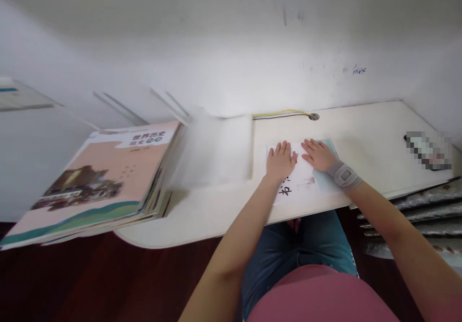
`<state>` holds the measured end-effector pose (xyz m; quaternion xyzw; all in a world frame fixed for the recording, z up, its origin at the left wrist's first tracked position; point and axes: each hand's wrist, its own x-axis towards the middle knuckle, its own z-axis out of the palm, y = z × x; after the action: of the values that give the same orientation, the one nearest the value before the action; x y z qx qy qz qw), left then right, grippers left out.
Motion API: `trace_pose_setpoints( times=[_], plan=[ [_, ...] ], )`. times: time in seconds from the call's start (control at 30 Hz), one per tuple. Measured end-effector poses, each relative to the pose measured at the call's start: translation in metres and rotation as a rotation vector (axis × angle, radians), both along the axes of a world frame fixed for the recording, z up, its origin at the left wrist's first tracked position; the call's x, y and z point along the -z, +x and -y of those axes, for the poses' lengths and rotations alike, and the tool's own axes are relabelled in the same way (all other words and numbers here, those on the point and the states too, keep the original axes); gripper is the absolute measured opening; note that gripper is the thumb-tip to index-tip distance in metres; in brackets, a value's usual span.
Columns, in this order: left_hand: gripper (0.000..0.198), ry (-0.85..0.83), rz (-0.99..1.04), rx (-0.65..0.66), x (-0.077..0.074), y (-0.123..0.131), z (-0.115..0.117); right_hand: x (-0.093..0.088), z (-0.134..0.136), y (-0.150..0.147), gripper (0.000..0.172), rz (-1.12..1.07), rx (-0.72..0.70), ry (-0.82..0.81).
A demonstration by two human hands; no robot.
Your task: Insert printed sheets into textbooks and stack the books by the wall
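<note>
A thin book (306, 187) with a white and pale teal cover and dark characters lies flat on the desk in front of me. My left hand (280, 161) rests on its white part, fingers extended and palm down. On the far right part of the same cover lies my right hand (319, 156), also flat with its fingers spread; a grey band is around that wrist. Neither hand grips anything. Part of the cover is hidden beneath both hands.
A stack of books (108, 173) with a pink cover on top stands at the desk's left end. Beside it is a blurred white block or stack (216, 148). A phone-like object (428, 151), pixelated, lies right. Yellow and black cables (281, 114) run along the wall.
</note>
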<state>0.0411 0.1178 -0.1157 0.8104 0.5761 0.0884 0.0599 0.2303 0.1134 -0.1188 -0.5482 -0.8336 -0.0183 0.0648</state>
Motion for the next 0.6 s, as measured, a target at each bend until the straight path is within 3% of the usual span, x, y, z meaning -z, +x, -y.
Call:
trace_pose_setpoints(
  times=[0.23, 0.4, 0.6],
  plan=[
    [0.040, 0.097, 0.041, -0.130, -0.003, -0.022, -0.015, -0.007, -0.009, 0.047, 0.048, -0.064, 0.112, 0.009],
    [0.045, 0.137, -0.064, -0.299, -0.004, -0.033, -0.018, -0.004, -0.010, 0.049, 0.046, -0.060, 0.123, 0.043],
    [0.056, 0.088, -0.048, -0.368, -0.006, -0.036, -0.019, -0.002, -0.009, 0.054, 0.045, -0.049, 0.128, 0.049]
  ],
)
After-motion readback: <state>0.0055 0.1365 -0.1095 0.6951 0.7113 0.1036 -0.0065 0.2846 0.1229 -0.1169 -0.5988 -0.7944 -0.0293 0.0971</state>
